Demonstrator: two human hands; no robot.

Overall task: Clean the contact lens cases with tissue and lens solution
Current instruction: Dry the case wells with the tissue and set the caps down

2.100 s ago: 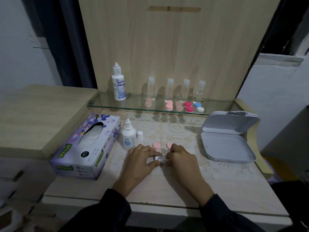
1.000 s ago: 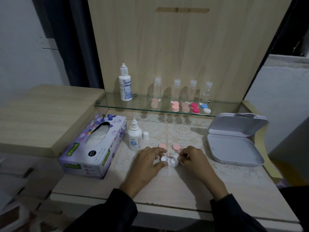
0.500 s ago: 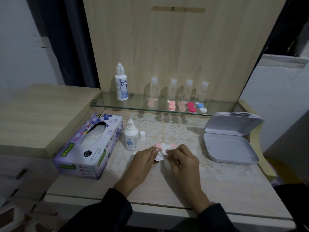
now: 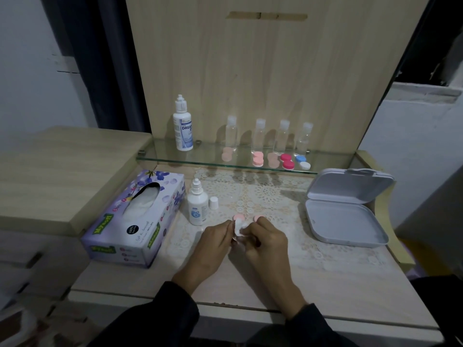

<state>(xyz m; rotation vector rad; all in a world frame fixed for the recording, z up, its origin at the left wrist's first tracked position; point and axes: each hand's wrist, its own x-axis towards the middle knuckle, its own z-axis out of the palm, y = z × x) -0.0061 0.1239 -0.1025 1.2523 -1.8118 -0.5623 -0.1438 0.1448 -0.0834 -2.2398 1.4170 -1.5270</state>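
A white contact lens case [image 4: 238,227] with its caps off is held on edge just above the table. My left hand [image 4: 215,244] pinches its left side and my right hand [image 4: 268,242] pinches its right side. Whether a bit of tissue sits under my right fingers I cannot tell. Two pink caps [image 4: 238,217] [image 4: 258,218] lie on the lace mat just behind the hands. The small lens solution bottle [image 4: 197,209] stands uncapped to the left, its white cap [image 4: 213,203] beside it. The purple tissue box [image 4: 135,216] lies further left.
An open grey hinged box [image 4: 347,222] sits at the right. A glass shelf [image 4: 330,161] behind holds a large solution bottle [image 4: 183,126], several small clear bottles [image 4: 259,132] and several pink, red and blue-white lens cases [image 4: 286,161]. A raised wooden ledge [image 4: 62,171] is at the left.
The white lens case lay flat on the table between my hands; both hands have lifted it and tipped it up on edge. The camera view shifted slightly.
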